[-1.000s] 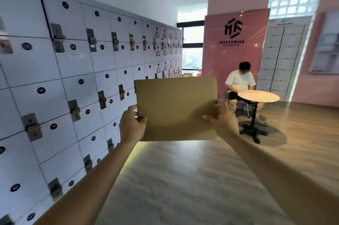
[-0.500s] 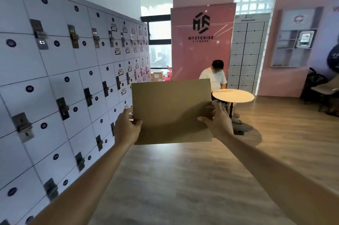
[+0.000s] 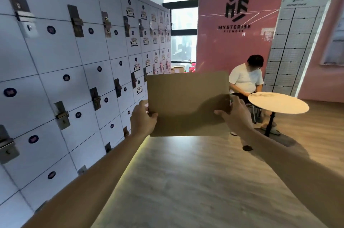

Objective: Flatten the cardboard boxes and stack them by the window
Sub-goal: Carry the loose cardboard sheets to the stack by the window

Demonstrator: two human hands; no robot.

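Observation:
A flattened brown cardboard box is held upright at chest height in front of me. My left hand grips its lower left edge, thumb on the near face. My right hand grips the lower right edge the same way. Far ahead, past the cardboard's top edge, a window lets in daylight, and a few cardboard boxes sit on the floor below it.
White lockers line the whole left side. A pink logo panel stands ahead. A seated person is at a round white table on the right. Wooden floor stretches ahead between lockers and table.
The lockers, table and window have come closer as I walk forward. Both hands keep the same grip on the cardboard, which stays upright.

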